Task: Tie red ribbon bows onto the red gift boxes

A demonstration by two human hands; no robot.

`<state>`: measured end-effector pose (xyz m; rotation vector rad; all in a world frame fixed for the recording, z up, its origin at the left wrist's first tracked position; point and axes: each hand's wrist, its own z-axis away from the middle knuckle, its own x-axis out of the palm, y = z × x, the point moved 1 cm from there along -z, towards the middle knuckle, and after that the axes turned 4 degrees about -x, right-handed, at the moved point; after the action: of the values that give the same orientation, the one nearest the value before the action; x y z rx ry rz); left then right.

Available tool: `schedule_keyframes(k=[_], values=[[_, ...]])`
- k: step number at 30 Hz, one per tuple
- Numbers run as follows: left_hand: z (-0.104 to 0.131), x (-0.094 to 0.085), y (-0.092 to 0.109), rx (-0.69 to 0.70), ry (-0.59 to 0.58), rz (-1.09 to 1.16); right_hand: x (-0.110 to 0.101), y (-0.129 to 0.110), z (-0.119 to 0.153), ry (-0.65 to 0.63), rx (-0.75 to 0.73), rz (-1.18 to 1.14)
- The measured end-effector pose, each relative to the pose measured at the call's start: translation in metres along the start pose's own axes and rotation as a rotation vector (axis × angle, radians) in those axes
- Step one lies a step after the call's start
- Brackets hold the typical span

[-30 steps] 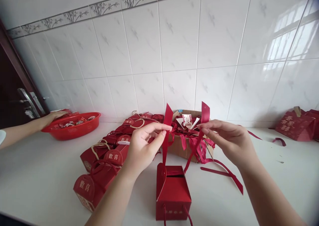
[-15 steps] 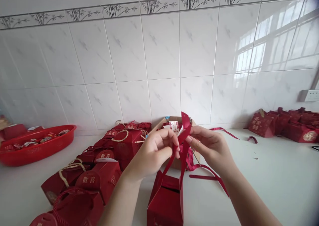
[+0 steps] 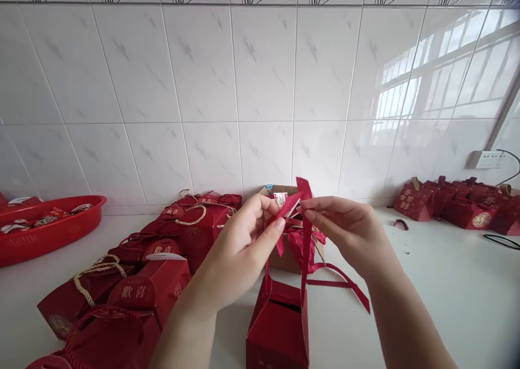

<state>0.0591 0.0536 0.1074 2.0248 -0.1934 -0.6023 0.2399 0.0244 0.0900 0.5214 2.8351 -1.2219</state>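
A red gift box (image 3: 276, 331) stands on the white tabletop with a slot showing in its top. From its two sides a red ribbon (image 3: 305, 250) runs up to my hands. My left hand (image 3: 247, 239) pinches one part of the ribbon between thumb and fingers. Close beside it, my right hand (image 3: 341, 225) pinches the other part, whose free end sticks up above the fingertips. The two parts meet between my hands; whether they are knotted I cannot tell. Behind my hands, a cardboard box (image 3: 284, 258) holds more red ribbon and a printed card (image 3: 280, 198).
Several red gift boxes (image 3: 166, 274) with cord handles crowd the left. A red plastic basin (image 3: 89, 225) of wrapped items lies beyond them. More red boxes (image 3: 467, 212) stand at the far right near a power strip (image 3: 487, 159). Loose ribbon (image 3: 345, 282) trails across the tabletop.
My left thumb has extended along the ribbon, and its part now slants between both hands. The camera view has levelled and shifted slightly. The gift box sits a little farther right in view.
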Motion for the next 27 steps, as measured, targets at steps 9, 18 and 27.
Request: schedule_keyframes(k=[9,18,27], values=[[-0.002,-0.018,-0.003,0.001,0.063,0.096,0.002,0.014,-0.001,0.029,-0.117,-0.025],[0.002,-0.023,0.0,0.058,0.178,0.087,0.005,0.014,0.002,0.112,-0.236,-0.049],[0.003,-0.024,0.001,0.114,0.305,0.022,0.0,0.019,-0.002,0.162,-0.254,-0.114]])
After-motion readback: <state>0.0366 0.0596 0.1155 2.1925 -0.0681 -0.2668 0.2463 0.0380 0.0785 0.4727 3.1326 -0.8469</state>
